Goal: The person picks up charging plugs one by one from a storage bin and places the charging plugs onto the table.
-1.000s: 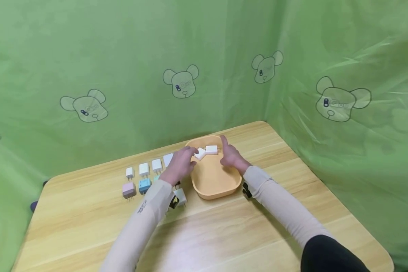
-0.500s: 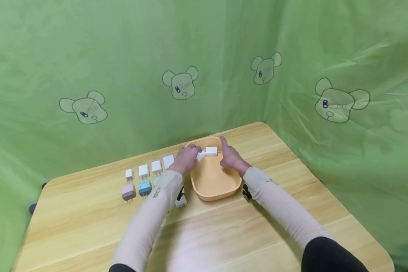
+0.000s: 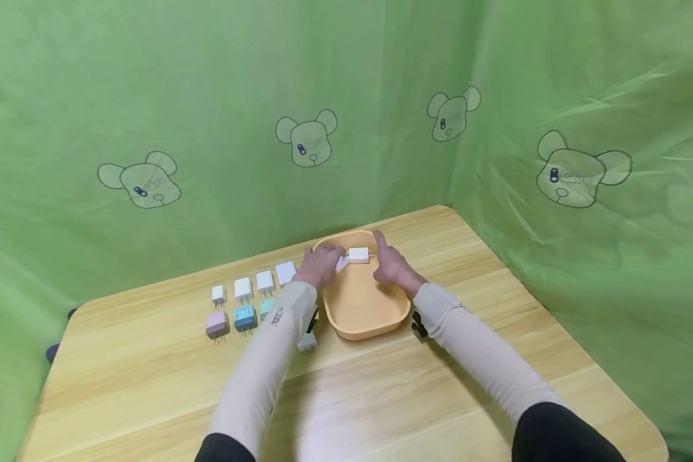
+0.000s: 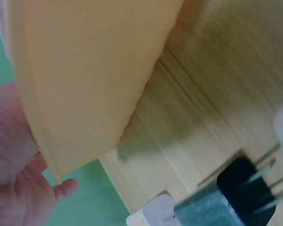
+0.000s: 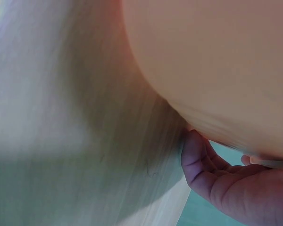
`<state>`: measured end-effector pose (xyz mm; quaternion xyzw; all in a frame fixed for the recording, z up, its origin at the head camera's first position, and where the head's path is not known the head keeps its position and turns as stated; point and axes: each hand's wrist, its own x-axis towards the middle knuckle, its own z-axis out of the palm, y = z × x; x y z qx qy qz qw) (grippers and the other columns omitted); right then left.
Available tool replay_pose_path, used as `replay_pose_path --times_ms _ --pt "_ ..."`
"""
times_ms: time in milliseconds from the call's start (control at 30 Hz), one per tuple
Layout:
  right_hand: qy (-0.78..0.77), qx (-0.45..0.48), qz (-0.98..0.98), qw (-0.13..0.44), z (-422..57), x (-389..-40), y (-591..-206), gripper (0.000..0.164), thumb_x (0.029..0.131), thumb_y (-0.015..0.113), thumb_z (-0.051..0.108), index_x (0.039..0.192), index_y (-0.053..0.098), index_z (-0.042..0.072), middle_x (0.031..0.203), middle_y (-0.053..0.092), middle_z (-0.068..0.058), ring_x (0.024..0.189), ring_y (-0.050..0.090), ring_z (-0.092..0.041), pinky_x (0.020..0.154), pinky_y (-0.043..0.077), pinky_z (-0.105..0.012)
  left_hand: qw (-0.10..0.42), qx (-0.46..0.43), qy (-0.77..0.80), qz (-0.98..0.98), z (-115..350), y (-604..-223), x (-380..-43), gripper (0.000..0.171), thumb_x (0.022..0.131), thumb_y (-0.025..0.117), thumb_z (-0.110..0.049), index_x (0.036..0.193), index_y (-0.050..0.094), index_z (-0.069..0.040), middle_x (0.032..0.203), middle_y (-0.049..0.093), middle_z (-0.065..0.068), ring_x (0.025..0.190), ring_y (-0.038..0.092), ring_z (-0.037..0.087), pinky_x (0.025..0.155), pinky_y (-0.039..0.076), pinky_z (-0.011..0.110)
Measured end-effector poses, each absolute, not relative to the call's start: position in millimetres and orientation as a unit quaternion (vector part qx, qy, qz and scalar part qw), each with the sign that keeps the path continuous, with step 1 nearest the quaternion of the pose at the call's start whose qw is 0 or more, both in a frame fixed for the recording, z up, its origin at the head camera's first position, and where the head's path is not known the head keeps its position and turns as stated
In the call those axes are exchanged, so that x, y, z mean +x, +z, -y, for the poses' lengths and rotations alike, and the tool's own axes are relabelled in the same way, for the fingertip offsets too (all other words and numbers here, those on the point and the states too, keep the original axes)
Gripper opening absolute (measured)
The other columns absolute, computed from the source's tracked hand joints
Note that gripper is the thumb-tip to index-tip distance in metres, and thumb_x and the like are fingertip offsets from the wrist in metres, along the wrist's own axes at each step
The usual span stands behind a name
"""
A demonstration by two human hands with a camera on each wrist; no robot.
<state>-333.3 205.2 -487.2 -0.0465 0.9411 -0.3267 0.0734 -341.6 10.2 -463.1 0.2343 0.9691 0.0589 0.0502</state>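
Observation:
An orange tray [image 3: 360, 311] stands near the back of the table. My left hand [image 3: 321, 265] reaches over its left rim, fingers bent down on a white charger plug [image 3: 343, 264] that they partly cover. Beside that one lies another white charger [image 3: 359, 255], its prongs facing right. My right hand [image 3: 394, 264] grips the tray's right rim. In the right wrist view, curled fingers [image 5: 203, 165] lie against the tray's outer wall [image 5: 212, 70]. The left wrist view shows the left hand [image 4: 19, 174] at the rim, mostly hidden behind the tray wall [image 4: 85, 84].
Left of the tray, several white chargers [image 3: 243, 289] form a back row. In front of them sit a purple charger [image 3: 217, 325], a blue one [image 3: 245, 317] and a mint one [image 3: 267, 308]. A pale charger [image 3: 307, 341] lies beside the left wrist. Green curtain [image 3: 219, 218] hangs behind the table.
My left hand has moved right, farther over the tray, and its fingers now cover more of the left white charger. The right hand stays at the tray's right rim.

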Motion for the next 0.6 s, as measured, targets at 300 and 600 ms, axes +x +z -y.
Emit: replay_pose_path --times_ms 300,600 --pt "-0.321 -0.046 -0.943 0.075 -206.1 -332.7 -488.5 0.111 0.073 0.063 -0.014 0.161 0.001 0.012 0.125 0.058 -0.036 0.103 0.064 -0.044 0.083 0.061 -0.048 0.047 0.232 0.060 -0.970 -12.3 -465.0 -338.2 0.041 0.097 0.066 -0.014 0.137 0.061 -0.023 0.146 0.059 0.008 0.139 0.049 0.034 0.117 0.034 0.060" --pt "-0.311 -0.046 -0.947 0.074 -205.1 -333.3 -487.1 0.112 0.073 0.064 -0.014 0.161 0.000 0.011 0.119 0.061 -0.034 0.095 0.066 -0.041 0.073 0.062 -0.042 0.032 0.219 0.050 -0.974 -10.5 -471.8 -337.4 0.047 0.094 0.067 -0.051 0.130 0.065 -0.021 0.132 0.068 0.007 0.130 0.055 0.030 0.117 0.032 0.058"
